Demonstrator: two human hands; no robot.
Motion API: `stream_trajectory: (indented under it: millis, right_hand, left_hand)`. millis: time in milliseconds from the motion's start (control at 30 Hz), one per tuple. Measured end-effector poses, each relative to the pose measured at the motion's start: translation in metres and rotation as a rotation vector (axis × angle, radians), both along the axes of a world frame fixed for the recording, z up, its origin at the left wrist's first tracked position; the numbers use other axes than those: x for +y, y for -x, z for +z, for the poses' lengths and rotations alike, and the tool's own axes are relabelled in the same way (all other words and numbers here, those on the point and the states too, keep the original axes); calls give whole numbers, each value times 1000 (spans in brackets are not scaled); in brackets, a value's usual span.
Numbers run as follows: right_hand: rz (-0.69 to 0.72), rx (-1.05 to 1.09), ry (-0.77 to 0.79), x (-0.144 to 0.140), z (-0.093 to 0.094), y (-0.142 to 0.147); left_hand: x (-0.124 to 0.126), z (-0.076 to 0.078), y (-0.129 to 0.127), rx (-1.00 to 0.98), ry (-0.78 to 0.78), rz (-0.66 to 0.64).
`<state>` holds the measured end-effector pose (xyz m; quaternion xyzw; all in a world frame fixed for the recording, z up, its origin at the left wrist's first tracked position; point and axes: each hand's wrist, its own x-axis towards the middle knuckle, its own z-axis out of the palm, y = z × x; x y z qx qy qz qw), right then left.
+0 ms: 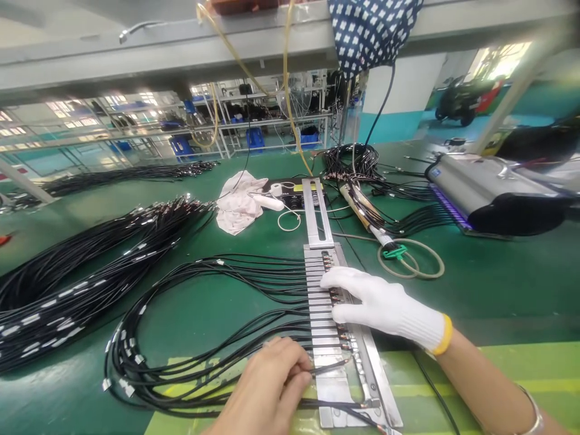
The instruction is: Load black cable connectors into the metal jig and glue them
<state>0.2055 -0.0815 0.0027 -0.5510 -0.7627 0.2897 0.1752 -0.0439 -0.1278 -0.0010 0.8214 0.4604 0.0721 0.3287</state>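
1. The black cables (217, 314) lie looped on the green bench mat (498, 284), their plug ends laid side by side across the slotted metal fixture (324, 308) just ahead of the person. One cable end near the bottom of the fixture is pinched between the fingertips of the bare left hand (267, 393), which is closed lightly around it. If that pinch slackens, I judge the springy cable could lift out of its slot.

2. The gloved right hand (380, 305) lies flat and open across the connector row, fingers spread, gripping nothing but pressing down on the seated ends. Uneven pressure might tip neighbouring ends out of line or push one askew; whether each is fully seated I cannot tell under the glove.

3. The loops on the left overlap one another closely. A tug on one cable could drag its neighbours and pull already seated ends back out.

4. The large bundle of black cables (90, 272) lies well apart on the left, yet its strands look the same, so a stray strand could be confused with the working set.

5. The crumpled white cloth (238, 202), a tan hose ring (412, 260) and the grey machine (489, 193) sit beyond the fixture; the hose, nearest, could snag a sleeve or wrist.
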Motion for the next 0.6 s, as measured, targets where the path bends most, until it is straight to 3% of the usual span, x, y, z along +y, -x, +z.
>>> stream_trajectory:
  millis: [200, 333, 433, 600]
  right_hand:
    - [-18, -13, 6, 1, 0, 0]
    - [-11, -7, 2, 0, 0, 2]
    - [-14, 4, -10, 0, -1, 1]
    - [4, 10, -47, 0, -3, 0]
  left_hand:
    - [0, -16, 1, -19, -51, 4]
    - [-2, -22, -5, 200, -154, -49]
    - [-6, -25, -6, 383, -326, -117]
    - [-10, -33, 0, 389, -609, -201]
